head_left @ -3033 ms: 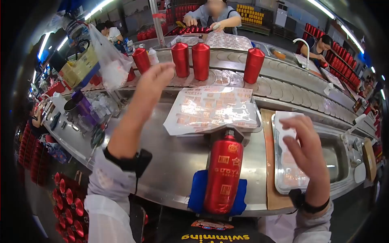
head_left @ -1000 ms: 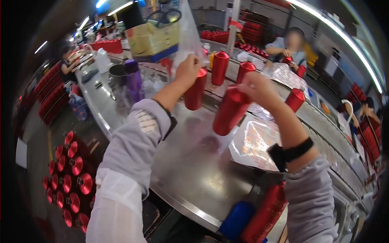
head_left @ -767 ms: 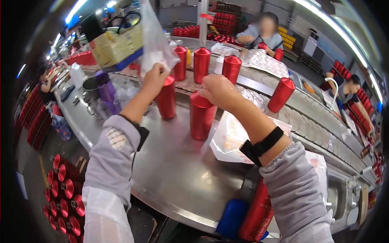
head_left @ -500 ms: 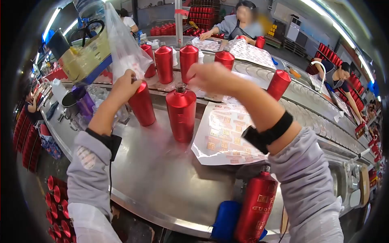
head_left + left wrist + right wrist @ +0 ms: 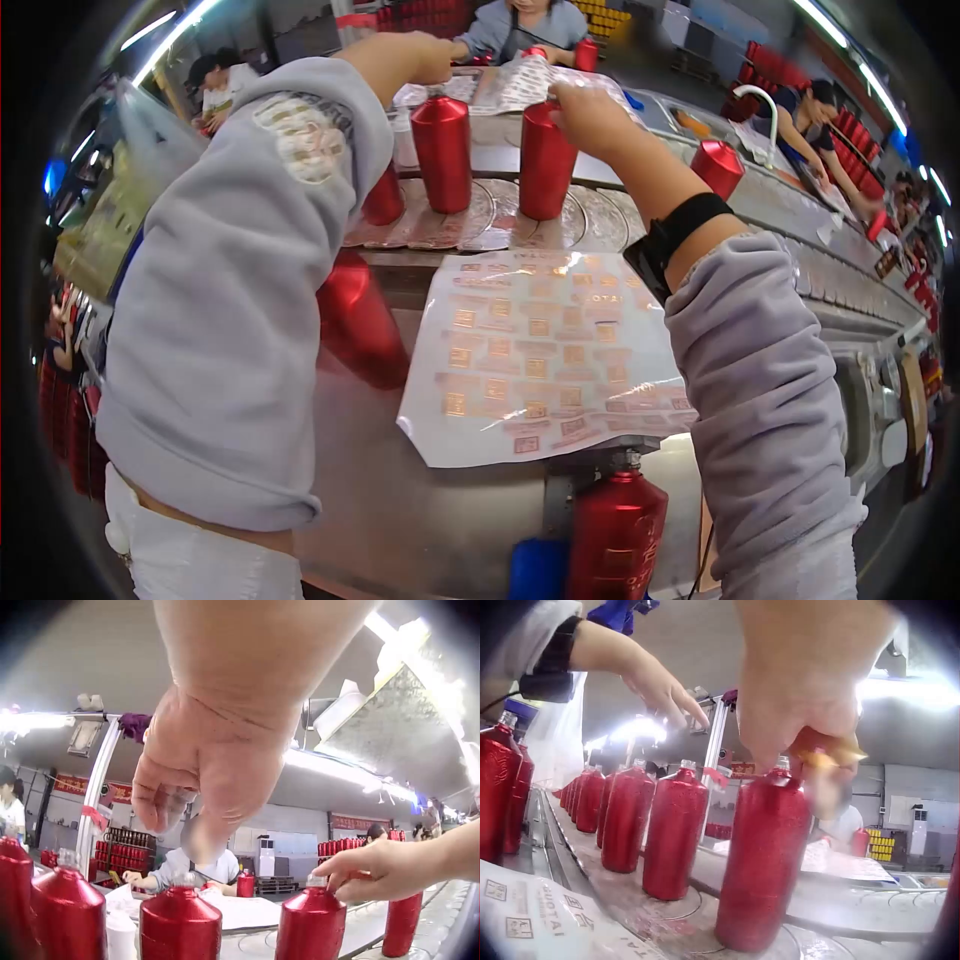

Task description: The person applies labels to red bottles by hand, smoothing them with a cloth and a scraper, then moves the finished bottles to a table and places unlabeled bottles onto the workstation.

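Observation:
My right hand [image 5: 600, 118] pinches the neck of a red bottle [image 5: 547, 175] standing on the conveyor; the right wrist view shows the fingers round its top [image 5: 761, 862]. My left hand [image 5: 412, 58] hangs over the conveyor with fingers loosely bent, holding nothing. Just below it stands another red bottle [image 5: 440, 160], and the left wrist view shows a gap between the left fingers and the bottle tops [image 5: 180, 926]. Half hidden by my left sleeve, a red bottle [image 5: 362, 325] stands on the metal table.
A printed sheet [image 5: 540, 350] lies on the table before the conveyor. Nearer me a lettered red bottle [image 5: 615, 530] lies beside a blue pad [image 5: 538, 570]. More bottles [image 5: 718, 168] stand along the conveyor. A person [image 5: 520, 25] works opposite; a sink [image 5: 855, 400] is at right.
Two red bottles were carried leftward and set upright on the table, then both hands let go. Both have moved to the conveyor, where the right hand has taken hold of another bottle.

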The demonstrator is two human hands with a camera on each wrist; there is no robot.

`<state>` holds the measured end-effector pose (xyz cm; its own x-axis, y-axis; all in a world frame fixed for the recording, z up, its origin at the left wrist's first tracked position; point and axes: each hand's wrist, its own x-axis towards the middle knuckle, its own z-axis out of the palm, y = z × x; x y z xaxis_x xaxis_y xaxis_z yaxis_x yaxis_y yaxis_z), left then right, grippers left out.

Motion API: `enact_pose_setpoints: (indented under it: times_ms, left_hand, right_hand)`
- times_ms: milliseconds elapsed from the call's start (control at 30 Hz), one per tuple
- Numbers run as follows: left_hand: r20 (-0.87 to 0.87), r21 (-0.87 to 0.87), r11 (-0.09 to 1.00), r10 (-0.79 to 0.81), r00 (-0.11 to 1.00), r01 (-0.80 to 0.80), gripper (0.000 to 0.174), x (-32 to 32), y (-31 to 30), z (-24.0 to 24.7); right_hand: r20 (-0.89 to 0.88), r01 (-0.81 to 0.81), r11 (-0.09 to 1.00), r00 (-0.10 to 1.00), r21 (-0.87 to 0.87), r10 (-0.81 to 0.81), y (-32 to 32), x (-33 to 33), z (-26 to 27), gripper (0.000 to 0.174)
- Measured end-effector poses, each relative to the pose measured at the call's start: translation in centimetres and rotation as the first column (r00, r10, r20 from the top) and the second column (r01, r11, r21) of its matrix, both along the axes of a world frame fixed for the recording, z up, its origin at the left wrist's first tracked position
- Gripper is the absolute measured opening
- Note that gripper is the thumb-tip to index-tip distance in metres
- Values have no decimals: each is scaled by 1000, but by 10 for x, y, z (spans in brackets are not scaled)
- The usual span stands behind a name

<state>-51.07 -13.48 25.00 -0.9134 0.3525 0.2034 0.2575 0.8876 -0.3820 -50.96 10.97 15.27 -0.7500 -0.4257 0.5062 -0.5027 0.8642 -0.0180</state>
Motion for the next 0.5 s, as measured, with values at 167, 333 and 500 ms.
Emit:
enact_pose_setpoints:
  times_ms: [167, 333, 500]
  left_hand:
    - [145, 30, 998, 51, 988, -56, 37, -19, 9, -33]
    - [-103, 159, 944, -274, 956, 288, 26, -38, -41, -55]
    - [-48, 507, 807, -324, 945, 302, 26, 1, -50, -20]
  right_hand:
    - [-68, 166, 982, 983, -93, -172, 7, 14, 2, 35]
    - [-179, 118, 951, 968, -286, -174, -6, 33, -10, 31]
    - [-312, 102, 953, 930, -285, -193, 23, 28, -26, 26]
